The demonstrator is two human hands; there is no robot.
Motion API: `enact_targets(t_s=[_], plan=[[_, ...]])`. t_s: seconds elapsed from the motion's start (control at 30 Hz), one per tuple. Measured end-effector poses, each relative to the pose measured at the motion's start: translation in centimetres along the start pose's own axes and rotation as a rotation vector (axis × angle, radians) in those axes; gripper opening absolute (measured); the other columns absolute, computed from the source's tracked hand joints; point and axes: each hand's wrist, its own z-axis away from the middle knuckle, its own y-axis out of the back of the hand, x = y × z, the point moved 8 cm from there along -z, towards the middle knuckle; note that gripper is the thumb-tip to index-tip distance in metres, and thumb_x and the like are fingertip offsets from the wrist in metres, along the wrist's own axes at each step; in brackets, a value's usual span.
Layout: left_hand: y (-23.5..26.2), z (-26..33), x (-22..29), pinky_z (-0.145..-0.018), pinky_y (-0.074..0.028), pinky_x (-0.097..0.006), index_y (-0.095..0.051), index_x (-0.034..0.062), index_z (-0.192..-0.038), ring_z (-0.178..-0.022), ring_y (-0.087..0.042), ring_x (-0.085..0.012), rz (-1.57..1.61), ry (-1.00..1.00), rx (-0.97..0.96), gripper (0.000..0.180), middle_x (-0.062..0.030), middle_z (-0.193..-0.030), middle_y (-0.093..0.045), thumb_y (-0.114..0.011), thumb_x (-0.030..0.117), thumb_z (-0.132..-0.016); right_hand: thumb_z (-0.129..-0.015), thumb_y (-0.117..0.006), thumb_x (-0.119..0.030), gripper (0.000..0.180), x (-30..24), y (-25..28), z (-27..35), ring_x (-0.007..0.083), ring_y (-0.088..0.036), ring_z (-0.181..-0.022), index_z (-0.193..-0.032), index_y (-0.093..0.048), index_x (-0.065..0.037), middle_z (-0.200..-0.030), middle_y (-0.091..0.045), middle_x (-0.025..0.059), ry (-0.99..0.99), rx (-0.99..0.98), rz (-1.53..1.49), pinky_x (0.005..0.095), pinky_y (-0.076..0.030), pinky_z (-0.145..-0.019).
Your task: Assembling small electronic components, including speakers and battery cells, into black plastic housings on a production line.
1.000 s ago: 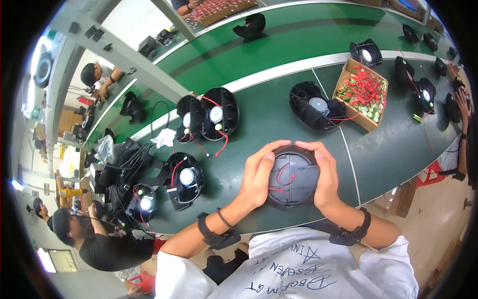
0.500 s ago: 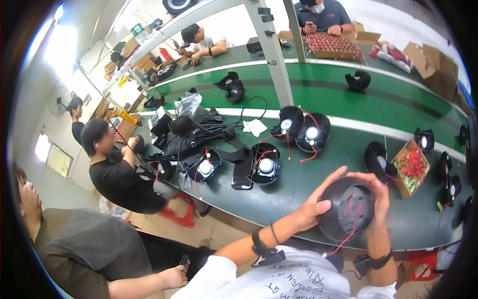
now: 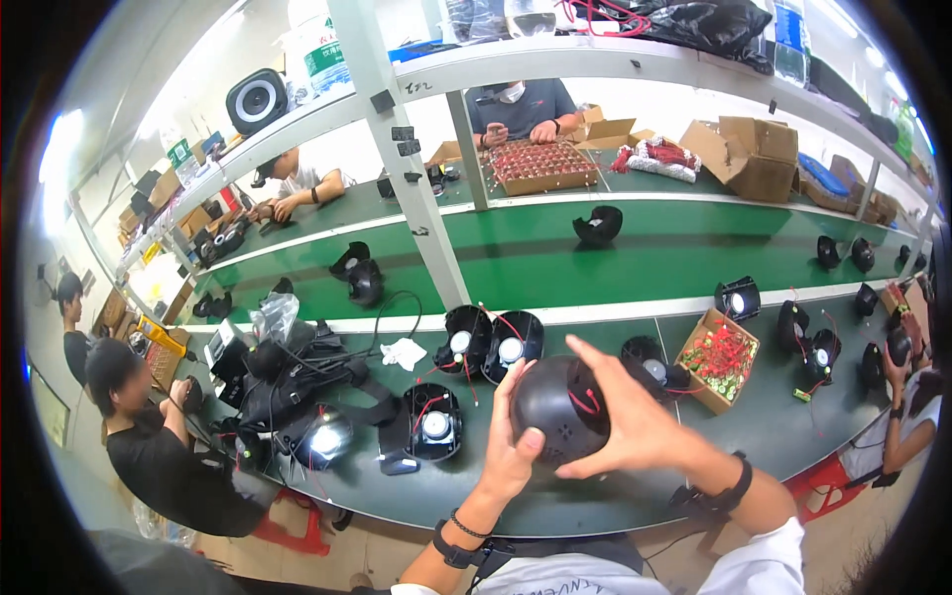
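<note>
Between my hands, above the near edge of the bench, is a round black plastic housing [image 3: 560,416] with small holes in its shell and a red wire at its upper right. My left hand [image 3: 511,451] grips its left side, thumb pressed against the front. Curved around its right side is my right hand [image 3: 645,421], index finger stretched over the top and thumb at the bottom. Just left of the housing lies an open black shell with a white round part [image 3: 435,424]. Two similar open shells [image 3: 510,349] sit behind it, with red wires.
A cardboard box of red and green wired parts [image 3: 718,359] stands to the right. Black straps and a bag [image 3: 317,367] lie at left. Beyond runs a green conveyor [image 3: 496,260] with black shells, past a white post [image 3: 412,178]. Co-workers sit at left, right and opposite.
My view has swung right and up. The housing has turned from its hollow, wired side to its outer shell, and my right hand has shifted its hold around the right side.
</note>
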Motion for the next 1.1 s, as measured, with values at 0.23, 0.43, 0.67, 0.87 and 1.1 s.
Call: enact_targets(t_s=[0.23,0.43,0.67,0.87,1.1], plan=[[-0.2,4.0,-4.0,-0.122,-0.039,-0.051,-0.019,0.0054,-0.167,-0.15,-0.045,-0.0346,-0.033,0.177,0.002,0.066,-0.0207,-0.165,-0.037,-0.052,0.018,-0.111,-0.05,-0.099,-0.038,0.134,12.3,8.0,-15.6,0.0534,-0.049,-0.132,-0.165,-0.032,-0.021,-0.147,-0.044,0.0306,-0.223,0.043,0.617,0.0598,-0.05,-0.109],[2.0,7.9,-6.0,-0.101,-0.054,-0.04,-0.048,0.0007,-0.148,-0.112,-0.072,-0.0287,-0.445,0.225,-0.057,0.044,-0.0172,-0.119,-0.074,-0.061,0.009,-0.107,-0.05,-0.1,-0.051,0.139,24.5,4.7,-28.3,0.0501,-0.046,-0.143,-0.167,-0.03,-0.023,-0.157,-0.044,0.0265,-0.537,-0.158,0.685,0.0569,-0.049,-0.114],[2.0,7.4,-5.9,-0.093,-0.058,-0.041,-0.056,0.0015,-0.142,-0.1,-0.075,-0.0299,-0.489,0.375,-0.034,0.035,-0.0156,-0.112,-0.077,-0.058,0.01,-0.108,-0.057,-0.095,-0.068,0.136,27.6,4.8,-30.1,0.0491,-0.05,-0.143,-0.167,-0.036,-0.016,-0.158,-0.047,0.0318,-0.454,-0.072,0.732,0.0533,-0.048,-0.116],[2.2,7.6,-6.0,-0.093,-0.057,-0.04,-0.057,0.0023,-0.141,-0.099,-0.074,-0.0307,-0.458,0.336,-0.053,0.033,-0.0131,-0.11,-0.076,-0.058,0.011,-0.109,-0.099,-0.066,-0.053,0.05,34.1,16.2,-28.1,0.045,-0.066,-0.124,-0.124,-0.07,-0.009,-0.134,-0.071,0.0178,-0.643,0.185,0.795,0.0512,-0.054,-0.105],[1.7,7.8,-6.1,-0.095,-0.055,-0.04,-0.059,0.0028,-0.139,-0.098,-0.073,-0.0314,-0.476,0.345,-0.036,0.03,-0.0112,-0.107,-0.076,-0.054,0.006,-0.109,-0.085,-0.086,-0.033,0.045,34.9,18.7,-23.4,0.0333,-0.069,-0.119,-0.124,-0.073,-0.014,-0.125,-0.073,0.0131,-0.588,0.137,1.096,0.0457,-0.058,-0.099]])
